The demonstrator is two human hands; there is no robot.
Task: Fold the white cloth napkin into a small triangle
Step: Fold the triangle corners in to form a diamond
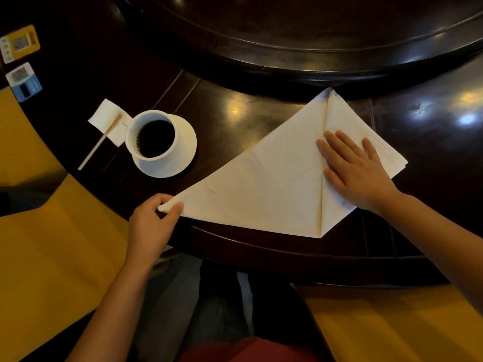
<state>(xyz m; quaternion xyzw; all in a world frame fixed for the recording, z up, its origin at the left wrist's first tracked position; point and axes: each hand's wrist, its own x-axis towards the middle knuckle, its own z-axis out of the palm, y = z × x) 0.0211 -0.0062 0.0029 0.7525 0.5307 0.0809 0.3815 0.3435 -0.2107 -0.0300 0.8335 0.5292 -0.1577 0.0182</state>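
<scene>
The white cloth napkin (264, 178) lies on the dark wooden table (235, 118), folded into a large triangle with its right part doubled over along a vertical crease. My left hand (153, 223) pinches the napkin's left tip between thumb and fingers at the table's near edge. My right hand (358, 168) lies flat on the folded right part, fingers straight and spread, just right of the crease.
A white cup of dark coffee (154, 138) stands on a saucer (183, 155) left of the napkin. Beside it lie a paper packet (107, 118) and a wooden stirrer (99, 145). A raised round turntable (300, 43) fills the back. Two small cards (21, 61) sit at far left.
</scene>
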